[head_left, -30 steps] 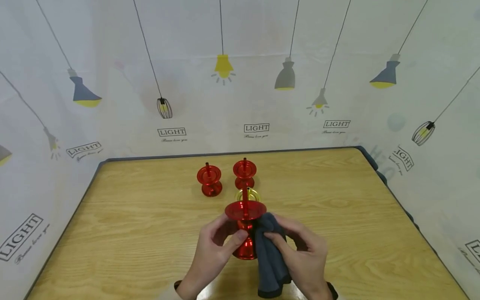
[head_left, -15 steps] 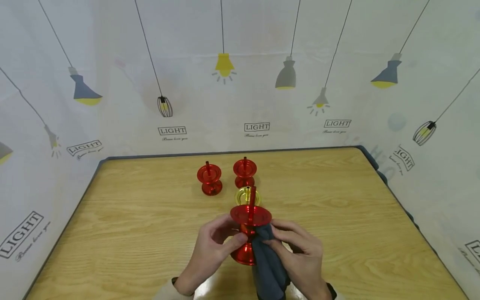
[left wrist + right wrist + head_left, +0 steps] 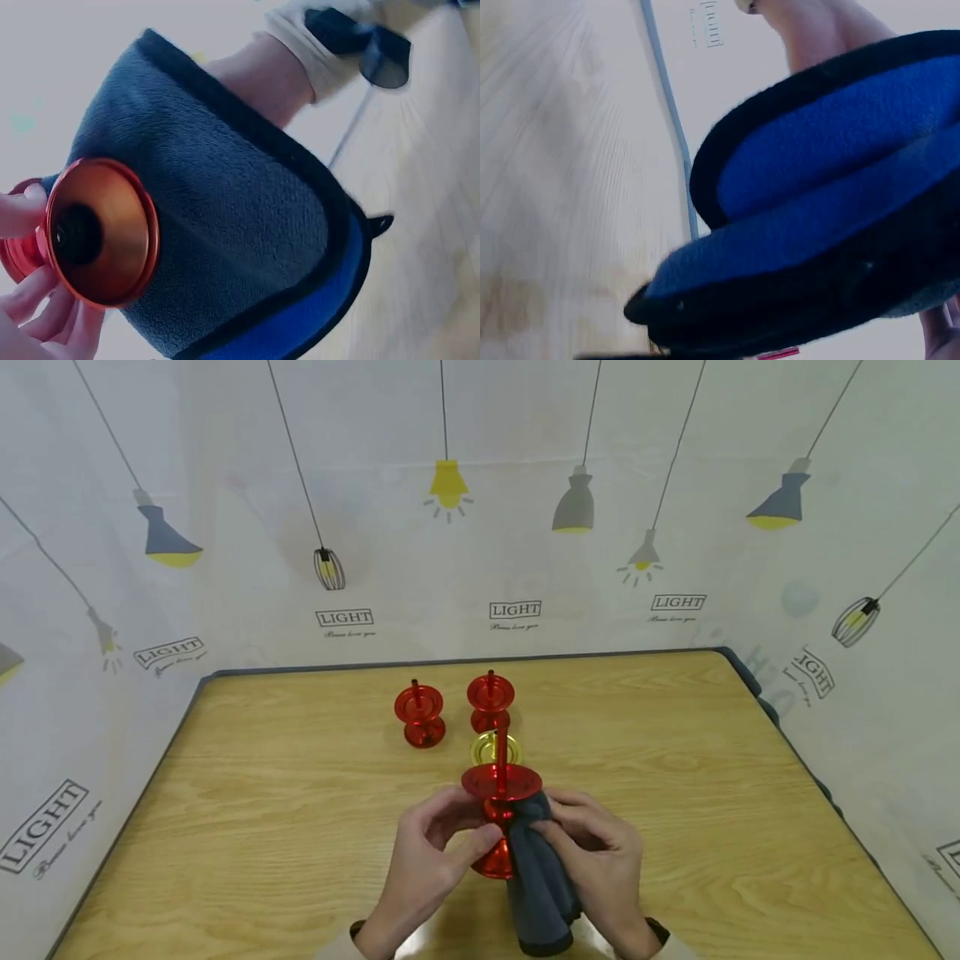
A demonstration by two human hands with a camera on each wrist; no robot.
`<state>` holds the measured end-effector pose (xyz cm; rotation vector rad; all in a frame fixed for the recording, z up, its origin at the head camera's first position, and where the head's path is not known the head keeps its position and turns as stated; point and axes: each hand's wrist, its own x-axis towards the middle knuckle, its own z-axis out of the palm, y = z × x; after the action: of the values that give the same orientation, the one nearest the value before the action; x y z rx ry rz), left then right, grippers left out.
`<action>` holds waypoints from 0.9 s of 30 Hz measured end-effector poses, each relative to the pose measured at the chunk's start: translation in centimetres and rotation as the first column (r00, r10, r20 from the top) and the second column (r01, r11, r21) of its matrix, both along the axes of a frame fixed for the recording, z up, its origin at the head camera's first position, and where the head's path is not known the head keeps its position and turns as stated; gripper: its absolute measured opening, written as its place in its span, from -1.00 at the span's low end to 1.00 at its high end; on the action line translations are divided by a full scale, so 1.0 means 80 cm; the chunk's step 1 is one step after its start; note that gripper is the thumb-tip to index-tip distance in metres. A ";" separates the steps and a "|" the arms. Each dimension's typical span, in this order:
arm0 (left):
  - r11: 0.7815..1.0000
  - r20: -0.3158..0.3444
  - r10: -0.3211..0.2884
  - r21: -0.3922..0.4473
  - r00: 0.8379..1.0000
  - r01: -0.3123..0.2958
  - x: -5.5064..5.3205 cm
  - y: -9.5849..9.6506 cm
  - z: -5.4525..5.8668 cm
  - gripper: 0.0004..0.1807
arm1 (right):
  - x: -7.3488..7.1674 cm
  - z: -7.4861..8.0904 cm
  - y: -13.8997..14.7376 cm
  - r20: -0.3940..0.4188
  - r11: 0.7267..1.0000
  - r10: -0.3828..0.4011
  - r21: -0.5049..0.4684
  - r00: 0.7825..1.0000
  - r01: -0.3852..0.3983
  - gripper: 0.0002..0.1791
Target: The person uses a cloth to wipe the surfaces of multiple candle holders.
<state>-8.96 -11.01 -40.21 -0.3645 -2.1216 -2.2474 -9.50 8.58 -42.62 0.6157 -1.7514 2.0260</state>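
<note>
In the head view a shiny red candlestick (image 3: pixel 501 783) with a wide dish and a thin upright stem is held up over the near part of the table. My left hand (image 3: pixel 435 852) grips its waist from the left, thumb in front. From the other side my right hand (image 3: pixel 600 852) pinches a dark grey-blue cloth (image 3: pixel 543 893) against the candlestick below the dish, and the rest of the cloth hangs down. The left wrist view shows the candlestick's hollow base (image 3: pixel 120 232) in front of the cloth. Blue underside and black edging of the cloth fill much of the right wrist view.
Two more red candlesticks stand upright farther back, one at the left (image 3: pixel 420 714) and one at the right (image 3: pixel 491 700). A gold candlestick (image 3: pixel 483 747) is partly hidden behind the held one. A wood-grain table (image 3: pixel 262 827) meets a lamp-print wall covering (image 3: pixel 405 568).
The held candlestick shifted right and tilted half a second ago, and now stands more upright and slightly higher. My right hand has moved a little left with the cloth.
</note>
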 end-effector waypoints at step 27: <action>1.000 -0.025 -0.003 -0.008 1.000 0.003 -0.005 -0.010 -0.014 -0.70 | -0.007 -0.003 -0.010 0.109 1.000 0.013 0.002 0.994 -0.014 -0.67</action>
<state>-9.32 -11.79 -41.30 -0.3945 -2.1200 -2.2244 -10.07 7.81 -42.90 0.5284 -1.8156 2.1031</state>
